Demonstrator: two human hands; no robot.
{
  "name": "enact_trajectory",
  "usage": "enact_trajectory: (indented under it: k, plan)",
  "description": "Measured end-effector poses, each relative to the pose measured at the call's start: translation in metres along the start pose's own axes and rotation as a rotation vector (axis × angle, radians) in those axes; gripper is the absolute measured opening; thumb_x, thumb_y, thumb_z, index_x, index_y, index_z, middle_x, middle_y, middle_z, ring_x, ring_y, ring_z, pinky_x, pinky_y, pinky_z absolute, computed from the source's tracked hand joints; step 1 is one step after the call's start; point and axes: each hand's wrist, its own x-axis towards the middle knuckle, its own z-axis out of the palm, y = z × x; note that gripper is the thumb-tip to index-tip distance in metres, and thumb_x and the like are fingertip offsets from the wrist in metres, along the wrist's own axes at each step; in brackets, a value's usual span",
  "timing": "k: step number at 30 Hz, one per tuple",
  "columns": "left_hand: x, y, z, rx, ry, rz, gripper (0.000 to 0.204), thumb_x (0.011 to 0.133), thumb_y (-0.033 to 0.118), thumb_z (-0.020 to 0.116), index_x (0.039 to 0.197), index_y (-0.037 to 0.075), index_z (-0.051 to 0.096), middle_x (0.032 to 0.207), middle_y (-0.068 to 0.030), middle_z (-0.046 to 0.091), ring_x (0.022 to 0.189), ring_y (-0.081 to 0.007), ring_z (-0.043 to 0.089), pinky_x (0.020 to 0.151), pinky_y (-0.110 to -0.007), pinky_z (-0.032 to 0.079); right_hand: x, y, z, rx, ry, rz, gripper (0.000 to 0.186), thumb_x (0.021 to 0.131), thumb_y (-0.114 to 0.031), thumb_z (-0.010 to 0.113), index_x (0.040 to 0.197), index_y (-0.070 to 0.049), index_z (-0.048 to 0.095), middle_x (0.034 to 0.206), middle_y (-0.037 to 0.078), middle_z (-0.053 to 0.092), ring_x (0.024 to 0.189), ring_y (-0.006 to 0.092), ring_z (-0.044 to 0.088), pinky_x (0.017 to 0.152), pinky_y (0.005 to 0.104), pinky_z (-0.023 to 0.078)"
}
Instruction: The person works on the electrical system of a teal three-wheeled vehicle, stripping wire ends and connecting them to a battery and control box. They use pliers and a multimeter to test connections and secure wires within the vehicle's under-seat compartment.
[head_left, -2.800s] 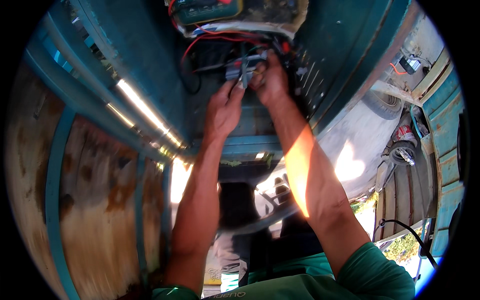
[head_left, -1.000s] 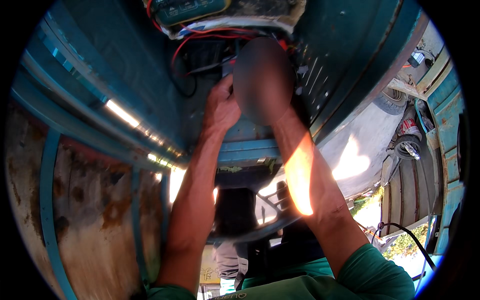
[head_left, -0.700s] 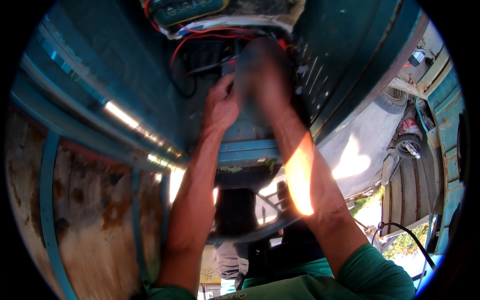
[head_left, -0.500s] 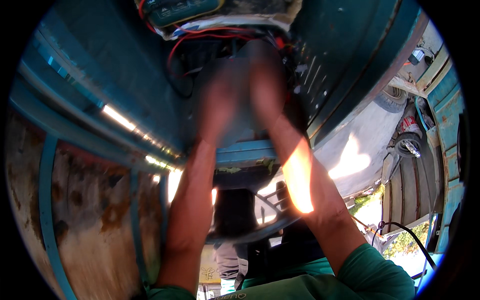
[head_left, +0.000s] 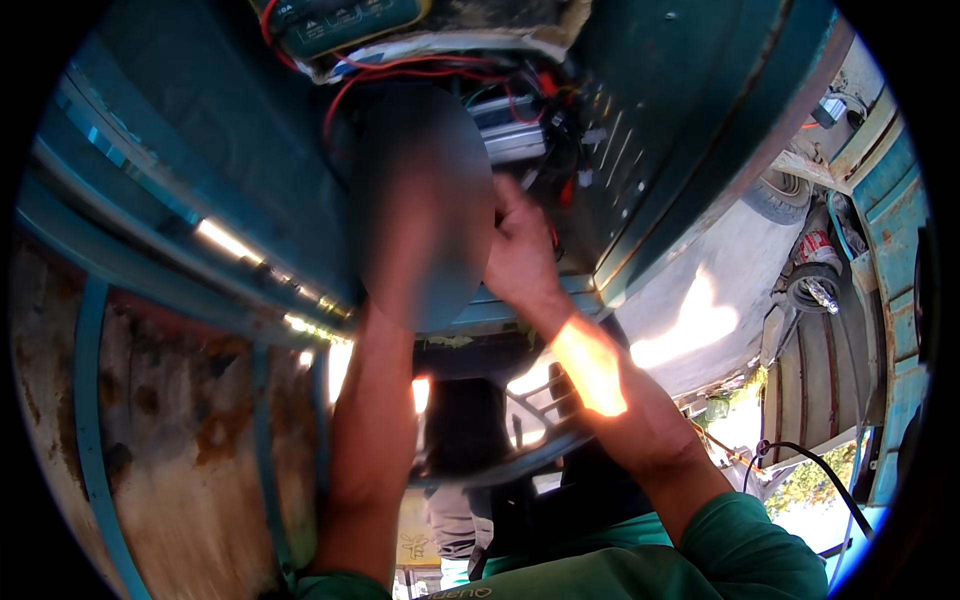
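Note:
Both arms reach forward into a teal metal compartment [head_left: 690, 110]. My left hand [head_left: 405, 220] lies under a blurred oval patch, so its fingers and anything in them are hidden. Close beside it, on the right, is my right hand [head_left: 522, 250], with its fingers curled in and its thumb raised. Its fingertips run into the blurred patch, and what they grip cannot be made out. Just beyond the hands sits a silver finned metal box [head_left: 512, 135]. Red wires [head_left: 400, 70] loop behind it, and dark connectors [head_left: 575, 135] crowd its right side.
A teal device with a dark panel [head_left: 350, 22] rests at the far edge. A dark curved rim [head_left: 510, 472] crosses below my forearms. Rusty panels [head_left: 180, 420] stand at left. On the right are a tire [head_left: 782, 200] and a red-labelled container [head_left: 815, 247].
My right hand has drawn back toward me out of the wires and now shows partly. The silver box has come into view. My left hand stays blurred.

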Motion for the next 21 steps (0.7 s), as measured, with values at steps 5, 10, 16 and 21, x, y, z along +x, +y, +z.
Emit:
enact_trajectory:
  k: [5,10,16,21]
  plan:
    - [-0.001,0.006,0.001,-0.012,-0.074,-0.012,0.021,0.088,0.015,0.067,0.105,0.004,0.064,0.093,-0.0061,0.067,0.085,-0.0140,0.062,0.074,-0.027,0.049,-0.008,0.007,-0.008,0.124,-0.152,0.060,0.030,0.092,-0.012,0.062,0.120,-0.003,0.059,0.105,0.007,0.068,0.094,0.0088,0.061,0.082,0.0273,0.051]
    - [-0.003,0.004,0.001,-0.041,-0.042,-0.010,0.021,0.088,0.019,0.068,0.104,0.005,0.064,0.087,-0.0044,0.065,0.076,-0.0121,0.059,0.068,-0.027,0.047,-0.010,0.009,-0.007,0.062,-0.121,0.022,0.013,0.088,-0.009,0.060,0.099,-0.004,0.059,0.083,0.012,0.065,0.077,0.0252,0.065,0.070,0.0342,0.050]
    - [0.001,-0.004,0.004,-0.055,-0.023,-0.053,0.020,0.089,0.020,0.067,0.104,0.006,0.064,0.082,-0.0029,0.063,0.070,-0.0115,0.055,0.063,-0.027,0.045,-0.017,-0.020,-0.023,-0.163,-0.197,0.125,0.019,0.088,-0.017,0.062,0.102,-0.005,0.059,0.089,0.017,0.069,0.085,0.0351,0.068,0.073,0.0405,0.052]
    - [0.005,0.022,0.006,-0.211,0.010,-0.308,0.019,0.090,0.019,0.067,0.103,0.006,0.063,0.081,-0.0029,0.064,0.068,-0.0104,0.053,0.062,-0.026,0.044,-0.024,-0.033,-0.033,-0.273,-0.242,0.117,0.017,0.088,-0.017,0.063,0.100,-0.006,0.060,0.087,0.017,0.069,0.082,0.0364,0.068,0.070,0.0433,0.053]
